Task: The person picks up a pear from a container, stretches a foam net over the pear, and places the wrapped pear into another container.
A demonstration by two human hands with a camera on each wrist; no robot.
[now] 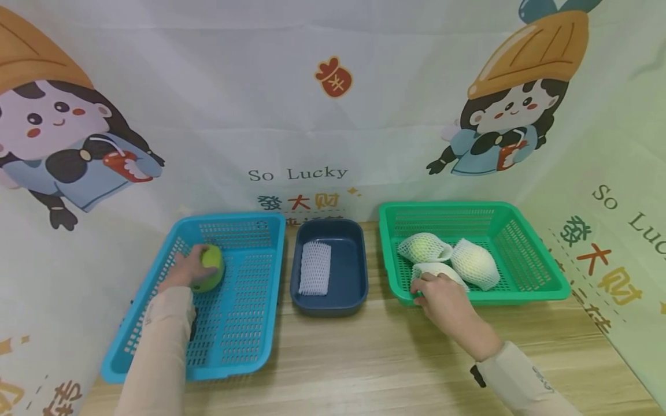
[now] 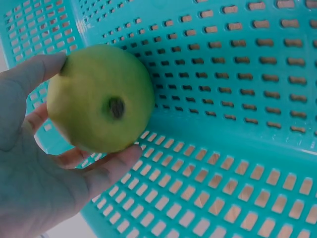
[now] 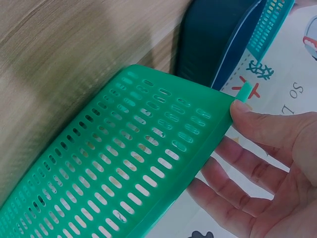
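Observation:
My left hand (image 1: 188, 268) is inside the blue basket (image 1: 265, 352), its thumb and fingers around a round green fruit (image 2: 101, 99). A dark hollow shows on the fruit's near face, and the fruit is close to the basket's slotted wall. At the green basket (image 1: 499, 297) on the right, my right hand (image 1: 442, 300) grips the near left rim. The right wrist view shows the thumb at the rim's corner and the other fingers bent past its edge. Right by those fingers lies one fruit in white foam net (image 1: 434, 268), partly hidden by the hand.
Two more fruits in foam nets, a left one (image 1: 422, 247) and a right one (image 1: 474, 264), lie in the green basket. Between the baskets stands a dark blue tray (image 1: 348, 266) holding a white foam net sleeve (image 1: 314, 268). A printed cloth (image 1: 291, 115) hangs behind the wooden table (image 1: 333, 364).

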